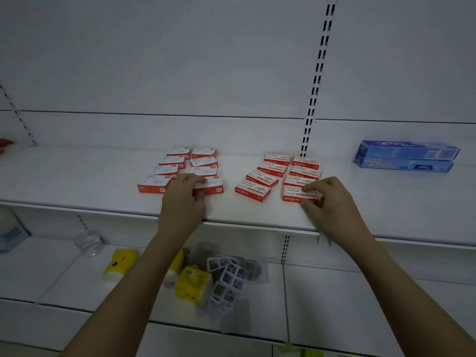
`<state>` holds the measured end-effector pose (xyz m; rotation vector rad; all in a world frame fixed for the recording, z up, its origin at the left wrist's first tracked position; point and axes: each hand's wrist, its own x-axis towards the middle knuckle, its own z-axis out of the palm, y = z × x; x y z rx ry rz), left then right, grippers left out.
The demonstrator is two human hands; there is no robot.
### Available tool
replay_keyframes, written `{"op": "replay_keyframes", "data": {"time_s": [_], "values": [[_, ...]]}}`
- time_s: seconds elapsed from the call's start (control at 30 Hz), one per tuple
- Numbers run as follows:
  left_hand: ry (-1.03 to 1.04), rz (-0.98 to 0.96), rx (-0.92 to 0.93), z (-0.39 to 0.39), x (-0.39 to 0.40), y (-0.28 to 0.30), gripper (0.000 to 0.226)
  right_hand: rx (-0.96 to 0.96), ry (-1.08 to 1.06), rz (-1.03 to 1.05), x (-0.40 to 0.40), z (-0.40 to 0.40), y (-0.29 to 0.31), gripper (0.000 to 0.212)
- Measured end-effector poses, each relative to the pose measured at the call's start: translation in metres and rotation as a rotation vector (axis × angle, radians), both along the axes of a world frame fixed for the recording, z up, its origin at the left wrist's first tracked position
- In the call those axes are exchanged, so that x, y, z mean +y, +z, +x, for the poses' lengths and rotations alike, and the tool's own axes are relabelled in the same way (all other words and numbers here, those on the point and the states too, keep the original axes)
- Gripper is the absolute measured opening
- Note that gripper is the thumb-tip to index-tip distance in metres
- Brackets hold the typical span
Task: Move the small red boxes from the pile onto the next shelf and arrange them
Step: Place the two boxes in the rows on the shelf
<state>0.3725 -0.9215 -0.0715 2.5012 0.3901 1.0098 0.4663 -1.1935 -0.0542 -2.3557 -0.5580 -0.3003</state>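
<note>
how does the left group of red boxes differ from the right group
The left group shows mostly white tops with faint print; the right group shows red-bordered tops reading "wengu". The left hand rests on the left group's front box; the right hand pinches the right group's front box. Both form two columns on the same shelf.

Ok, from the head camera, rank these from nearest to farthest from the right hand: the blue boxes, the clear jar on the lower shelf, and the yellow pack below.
From the right hand:
1. Blue boxes, to its right on the same shelf.
2. Yellow pack, lower shelf, down and left.
3. Clear jar, lower shelf, far left.
</note>
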Motion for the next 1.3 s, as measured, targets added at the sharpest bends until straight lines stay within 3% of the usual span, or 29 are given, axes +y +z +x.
{"op": "replay_keyframes", "data": {"time_s": [0.2,0.37,0.5,0.63,0.83,1.1,1.3], "values": [[0.024,-0.053,-0.003,-0.007,-0.008,0.006,0.028,0.011,-0.007,0.054,-0.002,-0.008,0.01,0.031],[-0.036,-0.048,-0.086,-0.024,-0.008,0.011,0.022,-0.149,-0.022,0.149,0.024,-0.034,0.038,0.011],[-0.036,0.093,0.009,-0.049,0.012,0.023,0.026,-0.057,0.187,-0.061,0.081,-0.055,0.059,0.015],[0.027,0.176,0.228,-0.084,0.069,0.051,0.033,-0.029,0.302,-0.203,0.16,-0.085,0.07,0.02],[0.176,0.089,0.42,-0.167,0.195,0.071,0.036,-0.004,0.43,-0.376,0.29,-0.14,0.085,0.023],[0.311,0.02,0.475,-0.281,0.321,0.082,0.042,-0.007,0.55,-0.421,0.448,-0.214,0.089,0.022],[0.382,-0.008,0.407,-0.31,0.39,0.095,0.043,-0.029,0.624,-0.383,0.538,-0.238,0.099,0.026]]}}
